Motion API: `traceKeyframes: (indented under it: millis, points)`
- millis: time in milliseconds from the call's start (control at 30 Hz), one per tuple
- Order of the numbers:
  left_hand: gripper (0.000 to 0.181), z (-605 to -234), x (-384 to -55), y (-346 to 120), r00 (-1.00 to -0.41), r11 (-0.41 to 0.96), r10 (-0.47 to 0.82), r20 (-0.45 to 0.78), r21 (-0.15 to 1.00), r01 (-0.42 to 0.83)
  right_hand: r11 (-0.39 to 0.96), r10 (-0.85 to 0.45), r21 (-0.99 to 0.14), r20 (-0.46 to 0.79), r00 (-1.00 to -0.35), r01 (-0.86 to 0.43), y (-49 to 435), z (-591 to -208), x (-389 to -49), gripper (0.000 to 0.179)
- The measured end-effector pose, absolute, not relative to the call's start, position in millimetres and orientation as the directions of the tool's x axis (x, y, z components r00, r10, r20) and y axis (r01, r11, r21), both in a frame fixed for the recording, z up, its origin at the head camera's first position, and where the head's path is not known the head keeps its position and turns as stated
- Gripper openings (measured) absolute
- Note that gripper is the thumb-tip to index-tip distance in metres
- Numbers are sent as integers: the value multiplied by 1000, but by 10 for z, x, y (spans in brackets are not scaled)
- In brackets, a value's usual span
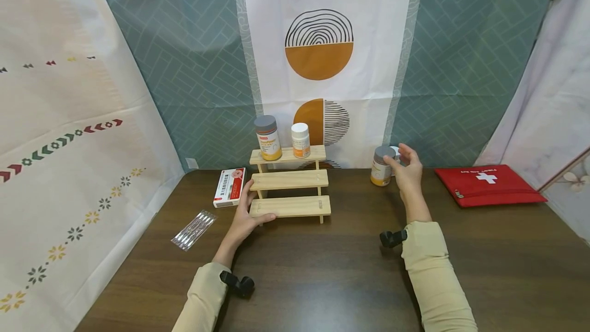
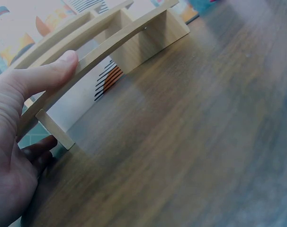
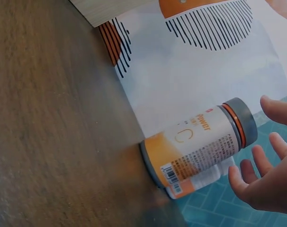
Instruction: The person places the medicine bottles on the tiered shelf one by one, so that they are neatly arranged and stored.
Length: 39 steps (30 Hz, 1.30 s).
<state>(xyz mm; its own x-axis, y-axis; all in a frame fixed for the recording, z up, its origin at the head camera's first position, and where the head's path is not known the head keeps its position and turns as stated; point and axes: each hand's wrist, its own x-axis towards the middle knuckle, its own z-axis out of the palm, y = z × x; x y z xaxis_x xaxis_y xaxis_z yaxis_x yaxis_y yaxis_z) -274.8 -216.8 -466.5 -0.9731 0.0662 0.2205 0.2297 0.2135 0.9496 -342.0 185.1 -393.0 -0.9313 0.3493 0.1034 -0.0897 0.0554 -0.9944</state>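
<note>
A three-tier wooden display stand (image 1: 290, 180) stands at the back of the table. My left hand (image 1: 244, 216) grips its left end, thumb (image 2: 67, 64) over the lowest step and other fingers lower down beside it. On the top step sit a grey-capped supplement bottle (image 1: 268, 140) and a smaller white-capped bottle (image 1: 300, 141). Right of the stand, my right hand (image 1: 408, 170) is beside another grey-capped bottle (image 3: 198, 142), its fingers spread and loosely bent around the cap side with a gap showing. A second white-capped bottle (image 3: 200, 182) stands behind that one, mostly hidden.
Left of the stand lies a red-and-white medicine box (image 1: 229, 187), with a clear pack of thin sticks (image 1: 193, 229) nearer the front. A red first-aid pouch (image 1: 488, 186) lies at the right. Patterned cloth (image 1: 193, 65) hangs behind the table.
</note>
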Motion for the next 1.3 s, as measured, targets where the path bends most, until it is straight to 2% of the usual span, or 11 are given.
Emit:
traceKeyframes:
  millis: [233, 367, 700, 900, 1100, 1300]
  points:
    - [111, -4646, -2742, -2149, -975, 203, 64, 215, 953, 223, 127, 260, -990, 87, -962, -55, 1882, -3997, -3436, 69]
    - [111, -4644, -2738, -2144, -973, 198, 68, 219, 953, 228, 153, 245, -988, 61, -968, -24, 1880, -4047, -3450, 67]
    - [110, -4627, -2725, -2151, -975, 191, 61, 213, 956, 221, 168, 318, -984, 109, -942, -58, 1810, -4105, -3481, 60]
    - [109, -4629, -2715, -2167, -976, 202, 53, 211, 955, 217, 201, 339, -979, 109, -934, -41, 1772, -4144, -3485, 64]
    - [109, -4667, -2730, -2170, -975, 202, 53, 218, 953, 224, 169, 363, -984, 110, -925, -51, 1751, -4172, -3477, 62]
    - [110, -4663, -2735, -2161, -975, 207, 55, 217, 952, 224, 215, 404, -973, 167, -899, -84, 1725, -4191, -3473, 57]
